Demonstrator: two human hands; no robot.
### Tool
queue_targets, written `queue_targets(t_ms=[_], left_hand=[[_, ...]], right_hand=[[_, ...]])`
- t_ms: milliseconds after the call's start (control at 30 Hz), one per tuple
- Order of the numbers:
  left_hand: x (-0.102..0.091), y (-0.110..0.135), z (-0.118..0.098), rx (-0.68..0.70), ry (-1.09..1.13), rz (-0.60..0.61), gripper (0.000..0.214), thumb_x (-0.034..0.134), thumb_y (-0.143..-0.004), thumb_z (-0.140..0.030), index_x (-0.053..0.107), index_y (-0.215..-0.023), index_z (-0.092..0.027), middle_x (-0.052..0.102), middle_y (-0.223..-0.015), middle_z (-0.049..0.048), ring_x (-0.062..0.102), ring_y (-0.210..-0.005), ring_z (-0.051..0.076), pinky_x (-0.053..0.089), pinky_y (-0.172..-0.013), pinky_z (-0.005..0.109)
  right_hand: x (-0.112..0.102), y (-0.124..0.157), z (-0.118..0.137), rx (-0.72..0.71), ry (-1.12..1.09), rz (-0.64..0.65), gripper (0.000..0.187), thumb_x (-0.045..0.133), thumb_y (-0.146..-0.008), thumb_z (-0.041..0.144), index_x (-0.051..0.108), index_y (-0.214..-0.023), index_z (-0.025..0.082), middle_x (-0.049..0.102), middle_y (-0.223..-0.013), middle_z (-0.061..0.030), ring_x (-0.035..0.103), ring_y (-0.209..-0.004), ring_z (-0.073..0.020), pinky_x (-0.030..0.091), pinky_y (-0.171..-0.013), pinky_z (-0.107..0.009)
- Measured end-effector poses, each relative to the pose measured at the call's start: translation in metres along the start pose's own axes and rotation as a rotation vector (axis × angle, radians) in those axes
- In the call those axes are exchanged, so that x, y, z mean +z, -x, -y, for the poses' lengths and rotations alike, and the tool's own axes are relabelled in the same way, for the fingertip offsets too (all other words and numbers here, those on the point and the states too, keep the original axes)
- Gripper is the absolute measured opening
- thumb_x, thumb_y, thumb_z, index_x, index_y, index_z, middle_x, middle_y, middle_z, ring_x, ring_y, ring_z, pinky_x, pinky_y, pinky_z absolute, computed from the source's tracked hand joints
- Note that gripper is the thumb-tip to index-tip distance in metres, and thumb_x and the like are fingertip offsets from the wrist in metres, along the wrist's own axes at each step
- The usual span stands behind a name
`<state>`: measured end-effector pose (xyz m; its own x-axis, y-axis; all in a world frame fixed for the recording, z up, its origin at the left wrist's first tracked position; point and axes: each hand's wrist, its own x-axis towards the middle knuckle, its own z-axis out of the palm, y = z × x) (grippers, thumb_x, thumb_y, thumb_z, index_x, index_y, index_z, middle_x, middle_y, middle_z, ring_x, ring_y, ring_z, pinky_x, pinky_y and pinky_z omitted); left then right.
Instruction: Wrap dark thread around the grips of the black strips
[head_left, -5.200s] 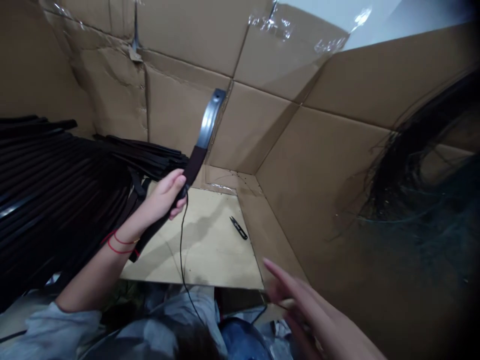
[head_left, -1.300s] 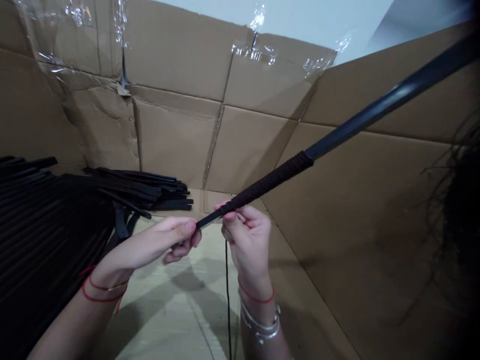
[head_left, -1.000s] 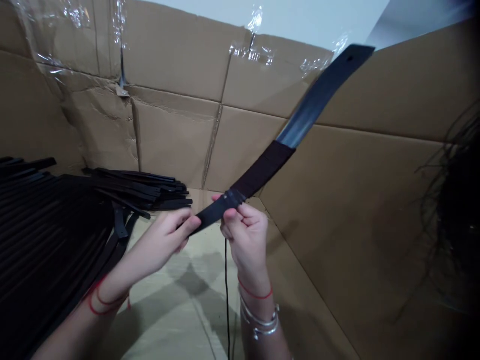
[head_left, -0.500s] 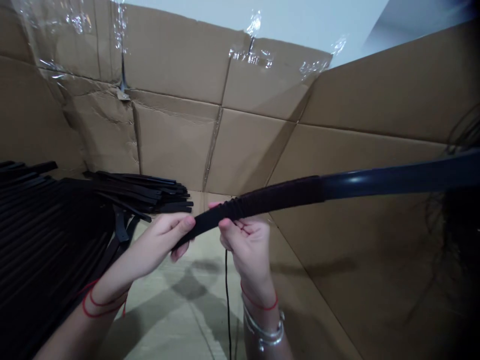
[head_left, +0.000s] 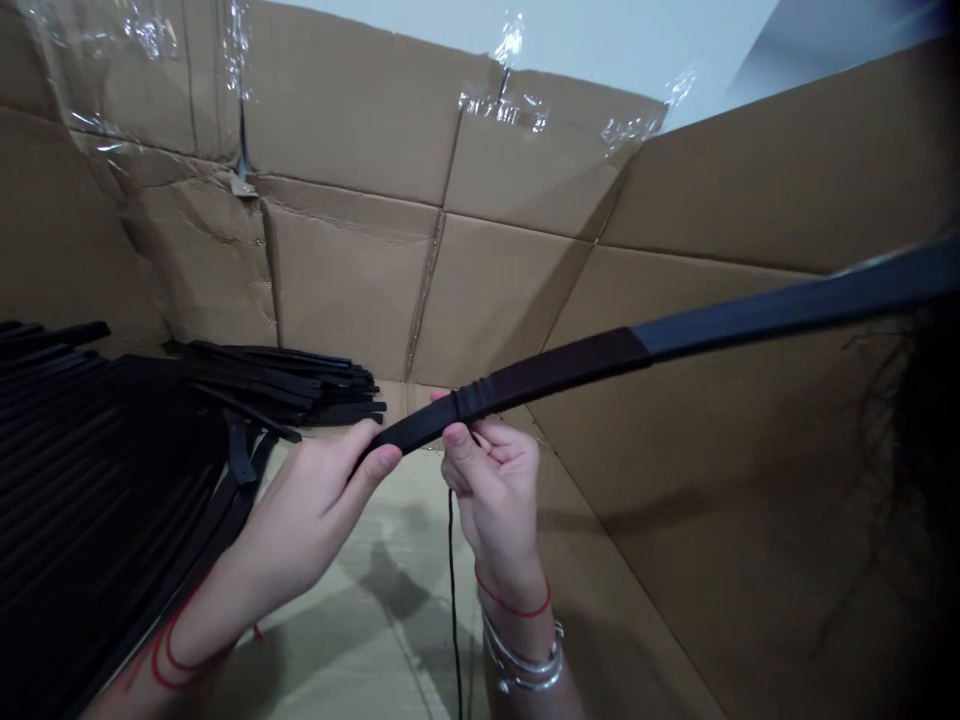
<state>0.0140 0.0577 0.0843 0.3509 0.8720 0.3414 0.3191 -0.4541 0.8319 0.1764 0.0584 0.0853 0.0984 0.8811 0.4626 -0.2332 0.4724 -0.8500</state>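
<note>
A long, slightly curved dark strip slants up to the right, with a brown-black wrapped section along part of it. Around its near end, just left of that section, lie several turns of thin dark cord. My left hand is closed around the strip's lower left end, thumb along its face. Just under the turns, my right hand pinches the cord, its thumb against the strip's lower edge. The cord's loose length hangs straight down below this hand. Fingers behind the strip are partly hidden.
On the left lies a large pile of similar dark strips, with a smaller bunch behind it. Taped cardboard walls enclose the pale work surface. Dark hair-like strands show at the right edge.
The strip has turned about its length, now showing a flatter face, and its far end has risen. My left hand has rolled with it, its back now showing more.
</note>
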Motion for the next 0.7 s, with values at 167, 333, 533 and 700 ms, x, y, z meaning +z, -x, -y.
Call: queue_targets(t_ms=[167, 333, 533, 700], left_hand=[[-0.002, -0.007, 0.01, -0.32, 0.641, 0.61, 0.056, 0.028, -0.089, -0.07, 0.047, -0.075, -0.02, 0.022, -0.052, -0.0094, 0.012, -0.043, 0.007, 0.011, -0.037, 0.019], [0.016, -0.014, 0.012, -0.11, 0.469, 0.322, 0.054, 0.03, -0.092, -0.065, 0.053, -0.079, -0.018, 0.043, -0.054, -0.0039, 0.038, -0.047, 0.01, 0.033, -0.046, 0.021], [0.017, -0.008, 0.012, -0.176, 0.407, 0.358, 0.058, 0.023, -0.093, -0.066, 0.048, -0.068, -0.019, 0.031, -0.045, -0.0072, 0.024, -0.038, 0.008, 0.021, -0.038, 0.021], [0.023, -0.005, 0.01, 0.04, 0.148, 0.033, 0.043, 0.047, -0.087, -0.063, 0.047, -0.081, -0.02, 0.046, -0.059, -0.0032, 0.04, -0.055, 0.012, 0.031, -0.05, 0.022]], right_hand=[[0.0, 0.004, 0.004, 0.045, -0.224, 0.095, 0.032, 0.079, -0.071, 0.047, 0.075, -0.087, 0.019, 0.02, -0.045, 0.0126, 0.009, -0.037, -0.0034, 0.011, -0.036, -0.021], [0.004, 0.008, 0.004, -0.18, 0.114, -0.178, 0.029, 0.071, -0.081, 0.041, 0.067, -0.065, 0.017, 0.021, -0.05, 0.0087, 0.015, -0.043, -0.006, 0.013, -0.039, -0.023], [-0.007, 0.007, 0.007, 0.008, -0.046, 0.21, 0.042, 0.07, -0.079, 0.053, 0.074, -0.1, 0.017, 0.023, -0.048, 0.0099, 0.012, -0.04, -0.0048, 0.012, -0.038, -0.022], [-0.002, 0.008, 0.004, -0.125, 0.005, -0.111, 0.036, 0.073, -0.077, 0.051, 0.076, -0.094, 0.019, 0.025, -0.047, 0.009, 0.014, -0.042, -0.0069, 0.013, -0.038, -0.023]])
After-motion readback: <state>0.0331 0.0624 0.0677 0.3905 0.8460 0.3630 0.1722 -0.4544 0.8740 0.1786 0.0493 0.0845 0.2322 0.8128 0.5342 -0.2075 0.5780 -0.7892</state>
